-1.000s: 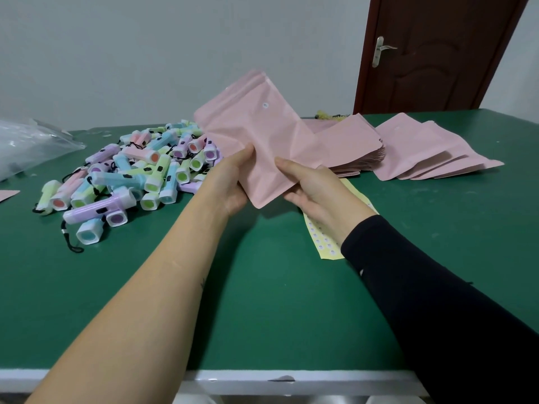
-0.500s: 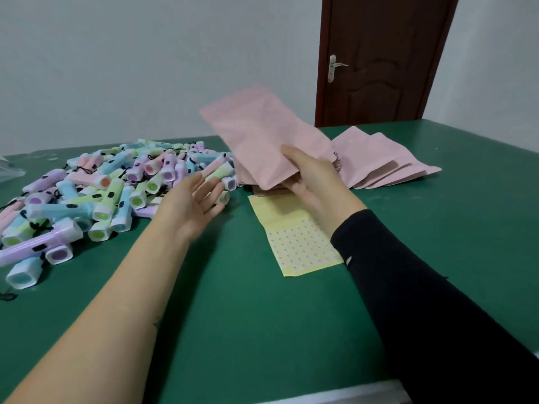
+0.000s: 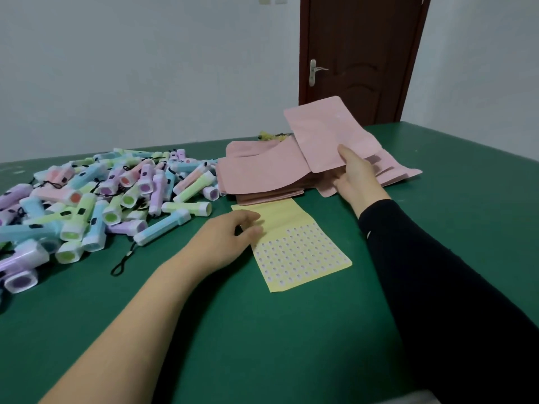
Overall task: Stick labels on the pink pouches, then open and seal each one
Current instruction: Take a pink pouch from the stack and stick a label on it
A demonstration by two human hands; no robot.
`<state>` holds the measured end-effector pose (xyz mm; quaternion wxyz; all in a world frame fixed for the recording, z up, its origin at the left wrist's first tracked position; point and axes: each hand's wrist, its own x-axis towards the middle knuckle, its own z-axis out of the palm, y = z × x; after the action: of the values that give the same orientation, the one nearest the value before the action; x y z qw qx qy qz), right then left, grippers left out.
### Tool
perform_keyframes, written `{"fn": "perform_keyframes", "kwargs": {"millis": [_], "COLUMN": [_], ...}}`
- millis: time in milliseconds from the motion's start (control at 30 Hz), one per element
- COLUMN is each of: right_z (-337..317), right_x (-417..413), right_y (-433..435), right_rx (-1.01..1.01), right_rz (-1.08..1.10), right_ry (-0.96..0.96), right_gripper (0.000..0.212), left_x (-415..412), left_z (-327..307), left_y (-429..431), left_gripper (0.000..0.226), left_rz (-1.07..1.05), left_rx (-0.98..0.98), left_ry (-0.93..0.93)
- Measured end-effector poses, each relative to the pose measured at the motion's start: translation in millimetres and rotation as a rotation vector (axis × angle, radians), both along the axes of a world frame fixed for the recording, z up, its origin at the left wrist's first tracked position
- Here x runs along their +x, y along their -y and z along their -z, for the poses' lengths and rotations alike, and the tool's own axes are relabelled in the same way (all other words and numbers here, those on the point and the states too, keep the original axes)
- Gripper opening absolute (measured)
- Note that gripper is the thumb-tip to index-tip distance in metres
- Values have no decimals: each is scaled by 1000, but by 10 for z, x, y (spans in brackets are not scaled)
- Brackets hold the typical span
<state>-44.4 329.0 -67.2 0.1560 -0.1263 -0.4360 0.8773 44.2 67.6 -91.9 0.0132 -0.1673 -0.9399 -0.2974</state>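
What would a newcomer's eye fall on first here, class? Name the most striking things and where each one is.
First, the big heap of pastel flashlights sprawled over the left of the green table. Next, the pink pouch that the right hand holds up at the far right, above a stack of pink pouches. Near the middle lies a yellow label sheet, with the left hand resting on its left edge.
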Motion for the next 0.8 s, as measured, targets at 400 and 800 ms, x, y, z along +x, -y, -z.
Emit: {"fn": "perform_keyframes", "kwargs": {"millis": [400, 800], "right_z": [99, 221], "right_x": [-138, -148], "right_y": [-227, -214], "right_rx": [-45, 709], "right_rz": [19, 438], "right_ry": [0, 181], "right_gripper": [6, 41], "left_x": [62, 41], "left_z": [-43, -15], "left_y": [-120, -112], "left_gripper": [51, 52], "left_rz": [68, 78], "left_rx": [-354, -358], "left_ry": [-26, -26]}}
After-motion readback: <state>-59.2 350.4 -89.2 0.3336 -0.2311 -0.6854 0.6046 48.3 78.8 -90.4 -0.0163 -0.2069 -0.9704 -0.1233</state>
